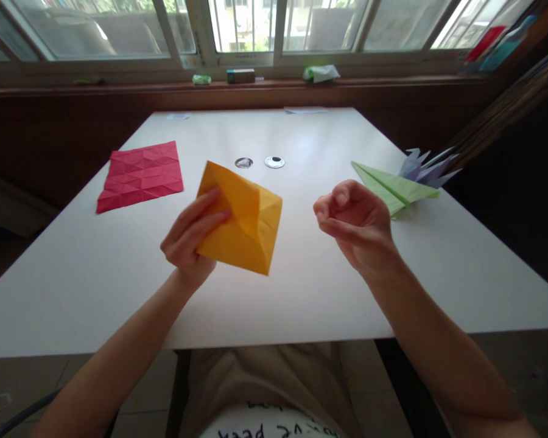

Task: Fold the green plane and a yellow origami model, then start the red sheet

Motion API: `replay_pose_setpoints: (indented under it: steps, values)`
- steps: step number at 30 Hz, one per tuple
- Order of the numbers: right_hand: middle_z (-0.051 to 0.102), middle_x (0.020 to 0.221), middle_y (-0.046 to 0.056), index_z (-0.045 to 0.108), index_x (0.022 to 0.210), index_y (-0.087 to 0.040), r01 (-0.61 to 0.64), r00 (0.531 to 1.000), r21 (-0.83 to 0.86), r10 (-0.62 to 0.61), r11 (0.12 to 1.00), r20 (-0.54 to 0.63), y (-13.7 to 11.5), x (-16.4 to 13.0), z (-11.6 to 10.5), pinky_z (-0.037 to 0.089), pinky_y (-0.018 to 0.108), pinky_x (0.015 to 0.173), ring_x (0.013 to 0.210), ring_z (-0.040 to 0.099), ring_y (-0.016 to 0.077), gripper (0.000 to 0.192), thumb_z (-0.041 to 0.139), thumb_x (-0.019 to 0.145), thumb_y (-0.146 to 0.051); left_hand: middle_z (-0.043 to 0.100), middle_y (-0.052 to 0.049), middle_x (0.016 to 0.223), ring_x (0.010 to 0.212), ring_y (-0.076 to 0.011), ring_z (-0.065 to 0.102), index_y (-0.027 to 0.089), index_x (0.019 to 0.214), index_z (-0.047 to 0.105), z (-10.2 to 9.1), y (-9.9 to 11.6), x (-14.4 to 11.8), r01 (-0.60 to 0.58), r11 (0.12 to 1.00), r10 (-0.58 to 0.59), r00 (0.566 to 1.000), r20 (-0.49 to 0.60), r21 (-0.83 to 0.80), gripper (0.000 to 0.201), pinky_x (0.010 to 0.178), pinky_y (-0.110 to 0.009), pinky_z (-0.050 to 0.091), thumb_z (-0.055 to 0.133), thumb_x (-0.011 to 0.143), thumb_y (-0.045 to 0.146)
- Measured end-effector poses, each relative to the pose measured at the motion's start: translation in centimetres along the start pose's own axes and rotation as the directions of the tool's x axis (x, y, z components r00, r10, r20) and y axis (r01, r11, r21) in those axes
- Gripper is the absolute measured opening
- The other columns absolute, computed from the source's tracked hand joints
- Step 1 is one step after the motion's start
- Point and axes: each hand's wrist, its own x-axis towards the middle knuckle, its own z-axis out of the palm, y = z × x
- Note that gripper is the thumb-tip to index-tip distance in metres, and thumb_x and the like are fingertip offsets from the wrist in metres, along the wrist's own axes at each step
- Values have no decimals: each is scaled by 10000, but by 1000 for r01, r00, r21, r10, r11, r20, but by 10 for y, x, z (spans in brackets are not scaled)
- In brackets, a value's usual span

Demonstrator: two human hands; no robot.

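A folded sheet of yellow origami paper (249, 222) is raised above the table, roughly square, with creases and a loose flap on its right half. My left hand (194, 234) grips its left edge, fingers across the near face; the thumb is hidden behind the paper. To the right of the paper, apart from it, my right hand (354, 222) is in the air with fingers curled and the thumb against a fingertip. Nothing shows between those fingertips.
A creased red paper (141, 176) lies at the left on the white table (292, 304). At the right are a green paper plane (393, 185) and a pale purple folded paper (424, 167). Two round grommets (274, 162) sit mid-table. Small items, including a box (240, 76), line the windowsill.
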Motion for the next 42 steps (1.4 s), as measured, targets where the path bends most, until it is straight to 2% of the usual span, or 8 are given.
replay_pose_setpoints:
  steps: [4,10,14,21,26,30,36,42]
  values:
    - [610,709,-16,477,753,-196,-136,988,-173,147,976,48,25,17,-15,400,244,538,596,517,90,293,744,638,-227,634,63,1145,1080,-198,595,301,956,657,9,-18,1,277,961,-277,955,-106,-14,198,944,-418,504,477,895,243]
    - [645,726,12,612,917,-159,-109,974,-538,199,836,112,58,35,-19,384,256,581,598,498,95,252,673,685,-234,671,8,1071,1058,-204,603,222,890,677,17,-16,-4,454,865,-480,873,-88,-216,182,921,-383,496,508,838,178]
    - [629,793,35,685,766,-175,-63,972,-632,191,772,137,66,27,-19,400,269,623,664,528,116,99,620,704,-216,678,3,1059,1054,-204,602,245,848,694,20,-8,-6,502,818,-525,851,-9,-283,243,899,-365,493,503,801,102]
    - [554,802,27,622,613,-170,-46,953,-706,242,707,180,69,17,-23,395,257,620,722,533,131,99,540,655,-135,657,-26,1111,1039,-188,609,225,876,692,18,3,-5,466,858,-454,885,103,-216,200,885,-345,495,525,826,127]
    - [589,764,35,636,630,-179,38,940,-769,240,638,244,66,17,-21,403,280,645,720,531,157,136,516,683,-142,649,-51,1131,1002,-177,628,210,898,684,15,7,-10,302,944,-276,944,179,-136,153,817,-298,529,546,841,177]
    - [605,686,34,621,606,-187,101,931,-805,229,585,284,58,16,-24,392,276,639,709,525,164,176,493,723,-159,636,-64,1155,1007,-174,625,211,943,669,12,9,-12,186,976,-155,959,236,-113,170,805,-288,540,523,858,189]
    - [563,620,-3,525,597,-180,19,958,-864,238,504,160,56,12,-24,362,246,542,558,480,117,150,617,665,-277,631,-84,1158,1030,-177,615,207,979,657,12,10,-12,104,986,-63,957,282,-133,205,823,-293,537,491,869,159]
    - [629,604,-11,638,644,-188,-41,959,-847,259,531,116,55,11,-20,385,244,567,517,509,109,84,624,696,-252,622,-79,1173,1029,-175,614,217,1004,650,11,8,-12,70,989,-33,964,262,-133,235,828,-293,532,512,846,111]
